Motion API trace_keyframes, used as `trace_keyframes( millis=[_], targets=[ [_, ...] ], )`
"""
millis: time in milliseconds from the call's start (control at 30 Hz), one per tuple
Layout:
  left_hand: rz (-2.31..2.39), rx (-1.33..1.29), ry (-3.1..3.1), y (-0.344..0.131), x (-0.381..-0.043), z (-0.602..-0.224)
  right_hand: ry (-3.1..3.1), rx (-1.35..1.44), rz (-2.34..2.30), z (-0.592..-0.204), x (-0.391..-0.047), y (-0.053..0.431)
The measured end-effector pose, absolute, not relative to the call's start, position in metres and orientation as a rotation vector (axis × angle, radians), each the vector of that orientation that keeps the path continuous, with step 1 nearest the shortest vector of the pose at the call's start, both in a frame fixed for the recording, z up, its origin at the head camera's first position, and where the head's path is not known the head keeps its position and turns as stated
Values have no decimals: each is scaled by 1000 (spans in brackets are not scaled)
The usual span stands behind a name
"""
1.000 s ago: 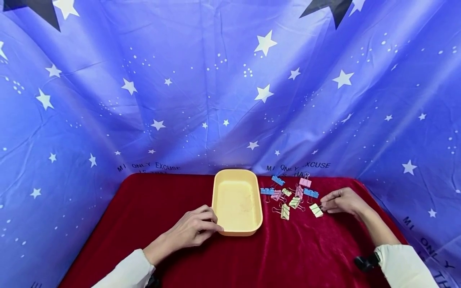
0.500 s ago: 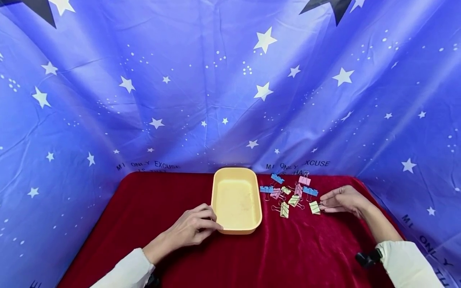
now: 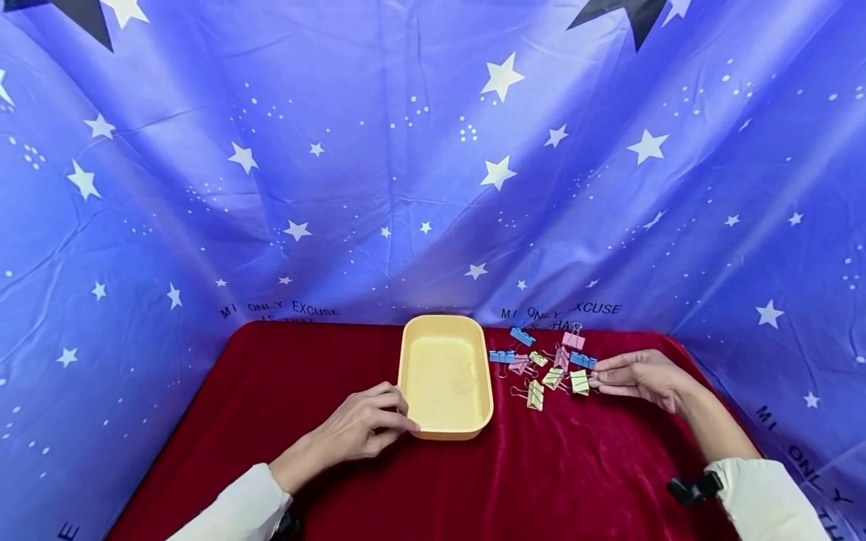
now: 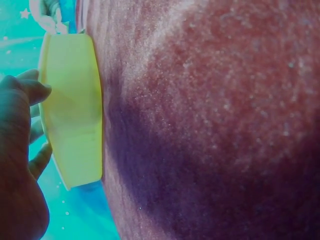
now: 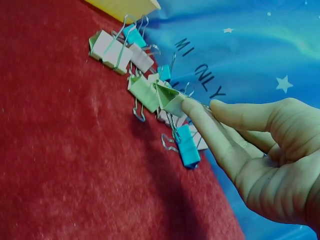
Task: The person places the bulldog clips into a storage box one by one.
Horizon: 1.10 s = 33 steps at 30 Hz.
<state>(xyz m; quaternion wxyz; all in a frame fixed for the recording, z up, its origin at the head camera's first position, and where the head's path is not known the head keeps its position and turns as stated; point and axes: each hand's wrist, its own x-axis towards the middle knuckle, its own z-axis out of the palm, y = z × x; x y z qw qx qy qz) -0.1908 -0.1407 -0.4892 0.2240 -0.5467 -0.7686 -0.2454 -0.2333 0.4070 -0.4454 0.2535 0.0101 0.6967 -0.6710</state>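
My right hand (image 3: 646,379) pinches a pale yellow binder clip (image 3: 579,382) by its wire handle, between thumb and fingertips. In the right wrist view the held binder clip (image 5: 170,100) overlaps others lying behind it. My left hand (image 3: 361,428) grips the near left corner of a yellow rectangular tray (image 3: 452,435), which has nothing inside. Seen from the left wrist, its thumb and fingers stand at the rim of the tray (image 4: 75,105). A loose group of blue, pink and yellow binder clips lies to the tray's right, including a yellow one (image 3: 535,396) nearest the front.
Dark red cloth (image 3: 541,481) covers the table. A blue curtain (image 3: 379,150) printed with stars and lettering rises behind the table and along both sides. Close to the right hand lies a blue binder clip (image 3: 583,360), with a pink one (image 3: 573,340) farther back.
My right hand has moved a little left and back, carrying the yellow binder clip toward the others. My left hand and the tray have stayed in place.
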Motion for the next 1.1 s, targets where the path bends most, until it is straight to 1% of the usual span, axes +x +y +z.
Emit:
trace_keyframes(
  millis=[633, 900, 1100],
  targets=[
    [-675, -1503, -2128, -140, -189, -487, 1962, -16, -1827, -419, -231, 394],
    [-704, -1510, -2144, -138, -190, -486, 1918, 13, -1877, -412, -241, 367],
    [-703, -1489, -2156, -138, -190, -486, 1937, 18, -1868, -406, -254, 334]
  ],
)
